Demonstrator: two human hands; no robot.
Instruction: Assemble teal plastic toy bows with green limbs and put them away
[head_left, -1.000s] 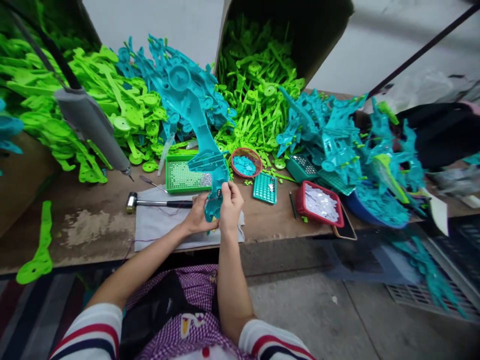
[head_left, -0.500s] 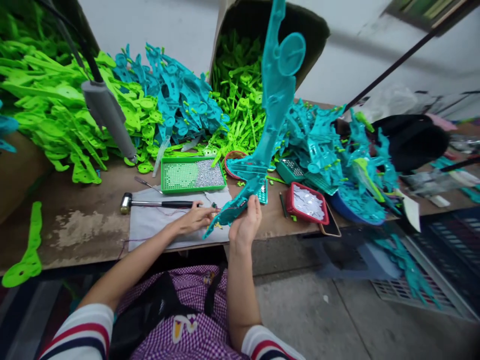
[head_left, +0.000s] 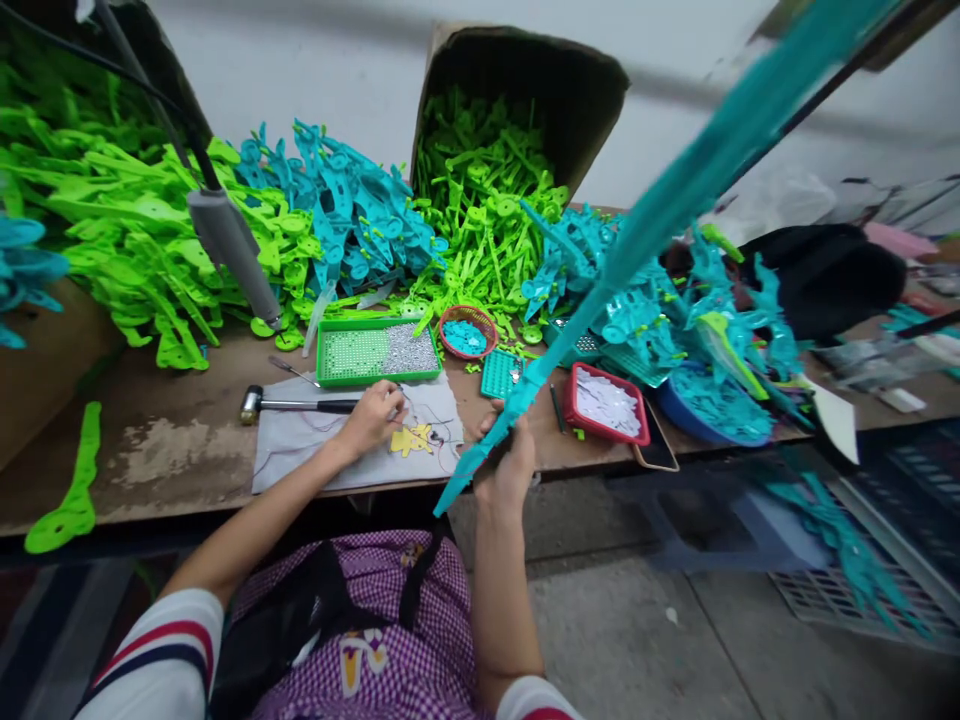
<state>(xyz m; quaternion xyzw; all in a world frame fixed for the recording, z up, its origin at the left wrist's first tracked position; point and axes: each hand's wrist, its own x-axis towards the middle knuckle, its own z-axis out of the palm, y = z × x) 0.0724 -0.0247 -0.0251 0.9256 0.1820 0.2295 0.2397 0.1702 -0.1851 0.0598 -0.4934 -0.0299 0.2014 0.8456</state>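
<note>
A long teal plastic part (head_left: 585, 320) is gripped near its lower end by my right hand (head_left: 511, 470); it slants up to the upper right, seen edge-on. My left hand (head_left: 375, 418) is closed in a pinch over the pale cloth (head_left: 300, 450). A small dark thing with thin wires shows at its fingertips, too small to make out. Beside it on the cloth lies a yellow figure-shaped piece (head_left: 412, 440) with dark wires across it. The hammer (head_left: 300, 405) rests just left of my left hand, its head pointing left.
Behind the cloth stand a green tray (head_left: 324, 352) of small metal pieces and a round basket (head_left: 491, 335) of teal bits. A red tray (head_left: 611, 430) with white pieces is at right. Green parts (head_left: 150, 230) and teal parts (head_left: 352, 200) are heaped behind. A grey tool (head_left: 232, 250) hangs at left.
The teal part has turned from its broad side to its edge and tilted right. My left hand has drawn away from it to the left, uncovering the yellow piece.
</note>
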